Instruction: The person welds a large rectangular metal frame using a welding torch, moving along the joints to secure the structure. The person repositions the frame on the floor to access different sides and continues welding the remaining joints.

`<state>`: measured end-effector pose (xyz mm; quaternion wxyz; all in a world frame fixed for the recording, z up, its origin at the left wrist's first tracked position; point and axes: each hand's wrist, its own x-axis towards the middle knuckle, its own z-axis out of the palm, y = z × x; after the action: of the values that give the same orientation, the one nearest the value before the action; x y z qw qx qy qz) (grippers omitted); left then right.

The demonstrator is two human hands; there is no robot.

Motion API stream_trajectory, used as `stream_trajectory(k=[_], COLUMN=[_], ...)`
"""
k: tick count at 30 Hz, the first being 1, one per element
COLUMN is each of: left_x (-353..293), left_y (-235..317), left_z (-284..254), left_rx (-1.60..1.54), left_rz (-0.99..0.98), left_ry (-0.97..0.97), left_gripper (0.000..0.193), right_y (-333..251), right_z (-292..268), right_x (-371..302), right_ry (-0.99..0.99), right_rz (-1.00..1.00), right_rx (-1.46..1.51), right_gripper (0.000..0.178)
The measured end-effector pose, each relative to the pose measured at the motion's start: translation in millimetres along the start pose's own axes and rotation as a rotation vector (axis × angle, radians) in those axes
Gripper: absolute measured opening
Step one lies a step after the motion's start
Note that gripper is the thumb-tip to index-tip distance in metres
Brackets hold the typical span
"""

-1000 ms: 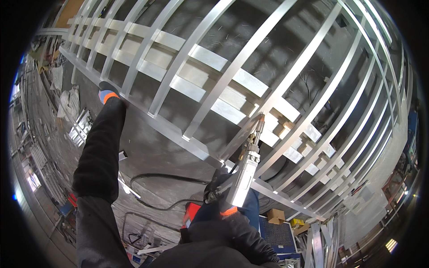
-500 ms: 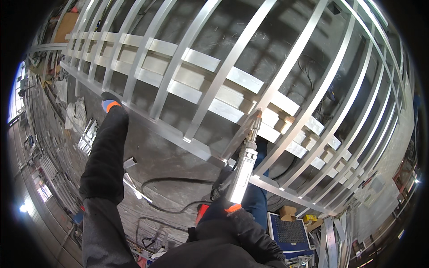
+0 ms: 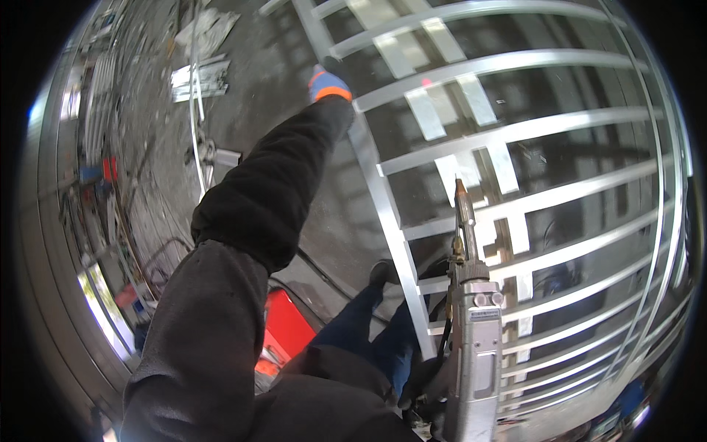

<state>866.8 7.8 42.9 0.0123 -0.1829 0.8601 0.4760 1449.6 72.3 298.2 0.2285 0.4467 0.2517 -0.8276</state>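
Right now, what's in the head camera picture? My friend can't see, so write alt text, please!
A silver welding gun with a copper-coloured tip points up the picture, in front of a ladder-like metal frame. The person's gloved left hand is at the frame's long side rail.

Counted one silver hand tool (image 3: 475, 346), with one copper-coloured tip (image 3: 461, 190) and two pinkish knobs (image 3: 481, 300). Tallied one metal frame (image 3: 515, 60), one near side rail (image 3: 384, 199), at least nine crossbars (image 3: 515, 135); failed to get an exact total there, given bunching and blur at the low end. Got at least two pale strips (image 3: 504, 168) under the bars. Logged one gloved left hand (image 3: 329, 82), one dark left sleeve (image 3: 243, 206), two blue trouser legs (image 3: 346, 317), at least one dark shoe (image 3: 383, 272). Added one red case (image 3: 287, 324), one whitish bundle (image 3: 208, 29), one short tube offcut (image 3: 227, 157). Skipped loose metal pieces (image 3: 200, 81), too overlapped to count.
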Motion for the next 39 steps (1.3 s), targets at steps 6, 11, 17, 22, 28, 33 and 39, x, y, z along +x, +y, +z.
stream_trajectory(k=[6,11,17,22,28,33,39], left_x=[-1.3,-20.3,-25.9,-23.6,-22.2,-20.0,-16.3], left_y=[-0.3,22.5,35.1,33.3,32.4,24.7,29.5], left_z=[2.9,-8.3,-17.2,-15.0,-14.2,-11.3,-12.3], left_rx=[0.460,0.521,0.497,0.526,0.549,0.494,0.537], left_rz=[0.051,0.038,0.006,-0.013,-0.037,0.006,-0.089], left_ry=[-0.011,-0.026,-0.068,-0.064,-0.094,-0.028,-0.093], left_gripper=[0.027,0.030,0.033,0.034,0.033,0.038,0.036], right_y=[-106.9,-135.0,-127.5,-125.0,-128.7,-123.2,-118.4], right_z=[19.9,34.2,16.1,6.4,4.8,-5.5,-23.9], right_x=[16.3,68.8,93.4,103.2,105.3,106.6,105.6], right_ry=[-0.023,0.012,0.061,0.113,0.083,0.050,-0.021], right_rz=[-0.076,-0.059,-0.046,-0.082,-0.025,-0.031,-0.055], right_rx=[-0.277,-0.340,-0.318,-0.294,-0.249,-0.279,-0.694], right_gripper=[0.064,0.086,0.092,0.092,0.093,0.089,0.084])
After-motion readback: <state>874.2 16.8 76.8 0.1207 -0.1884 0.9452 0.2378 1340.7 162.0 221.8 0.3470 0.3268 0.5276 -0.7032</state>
